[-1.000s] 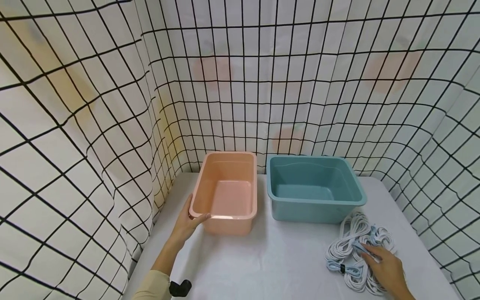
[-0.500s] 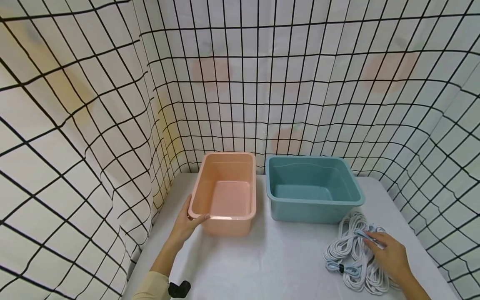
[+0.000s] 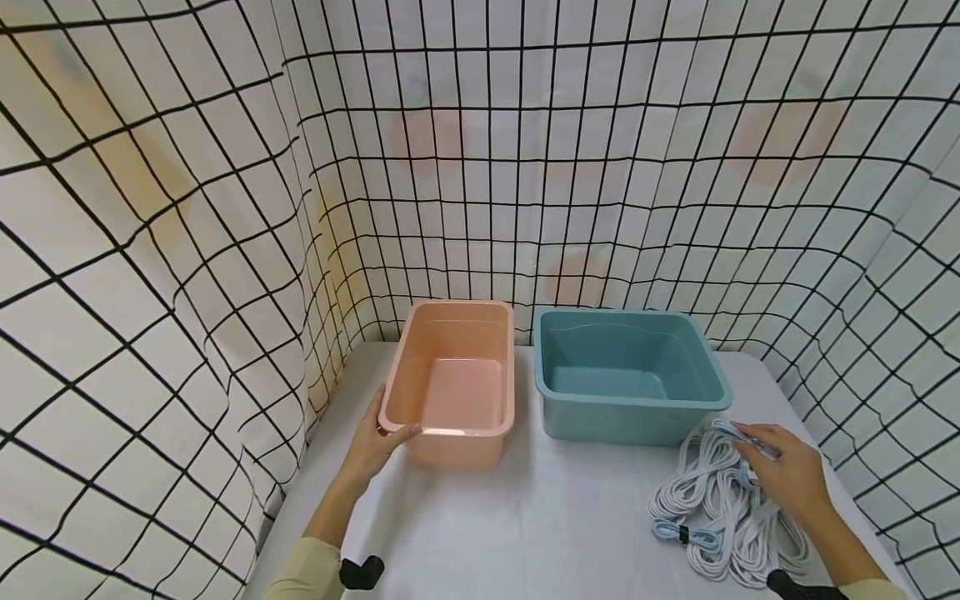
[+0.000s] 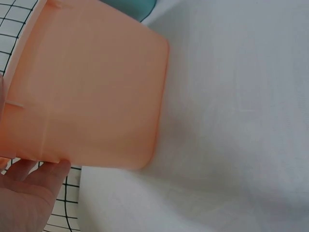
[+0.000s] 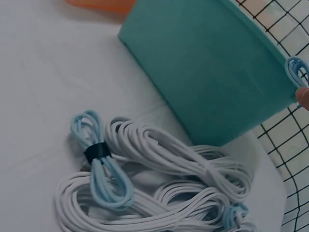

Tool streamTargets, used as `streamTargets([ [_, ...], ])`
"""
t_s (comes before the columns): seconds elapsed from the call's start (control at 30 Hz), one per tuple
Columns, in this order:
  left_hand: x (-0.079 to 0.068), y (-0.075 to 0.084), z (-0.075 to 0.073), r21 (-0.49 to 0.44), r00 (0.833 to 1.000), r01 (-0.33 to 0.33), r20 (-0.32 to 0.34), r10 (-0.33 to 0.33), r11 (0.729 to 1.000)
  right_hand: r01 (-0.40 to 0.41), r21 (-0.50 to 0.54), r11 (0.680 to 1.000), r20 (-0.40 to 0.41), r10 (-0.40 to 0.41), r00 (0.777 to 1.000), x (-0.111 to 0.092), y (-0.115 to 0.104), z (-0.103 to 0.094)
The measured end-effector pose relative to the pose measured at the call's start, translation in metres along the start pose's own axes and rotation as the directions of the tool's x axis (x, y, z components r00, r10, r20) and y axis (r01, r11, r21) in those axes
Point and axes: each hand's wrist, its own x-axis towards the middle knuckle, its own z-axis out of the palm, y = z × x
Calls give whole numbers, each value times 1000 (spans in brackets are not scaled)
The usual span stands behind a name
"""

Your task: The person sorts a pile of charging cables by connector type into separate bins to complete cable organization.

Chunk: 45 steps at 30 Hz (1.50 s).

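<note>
My left hand [image 3: 371, 443] holds the near left corner of a peach plastic bin [image 3: 454, 452], thumb on the front rim and fingers along the side. In the left wrist view, its fingers [image 4: 47, 176] touch the bin's wall. On the right, my right hand [image 3: 793, 473] pinches a light blue cable bundle [image 3: 738, 435] above a pile of coiled white cables [image 3: 701, 492]. Only a loop of that bundle and a fingertip show at the edge of the right wrist view. Another light blue cable bundle [image 5: 99, 159], bound with a black strap, lies on the pile.
A teal bin [image 3: 622, 423] stands right of the peach one, just behind the cables. Both bins have nothing inside. Black grid netting [image 3: 480, 200] rises behind and along both sides of the white-covered table [image 3: 555, 517].
My right hand has risen from the pile and moved slightly away from me and to the right, lifting the light blue cable bundle. My left hand and both bins stay put.
</note>
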Motion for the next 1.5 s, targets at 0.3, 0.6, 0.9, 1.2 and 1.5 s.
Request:
streamTargets([
  [0.3,1,0,-2,-9,1000,-14,-4,14,1000,122,29,992,-5,-122,993,35,-12,-2],
  [0.6,-1,-2,1,-12,1000,-7,3,8,1000,94,67,993,40,-97,995,51,-23,1],
  [0.9,-2,-1,0,-21,1000,5,1,-5,1000,135,74,988,68,-140,988,65,-34,9],
  [1.2,1,-1,0,-19,1000,-1,13,1,1000,139,91,986,105,-148,983,82,-44,20],
  [1.5,-1,-3,0,-2,1000,0,-6,0,1000,171,112,979,144,-187,972,93,-50,33],
])
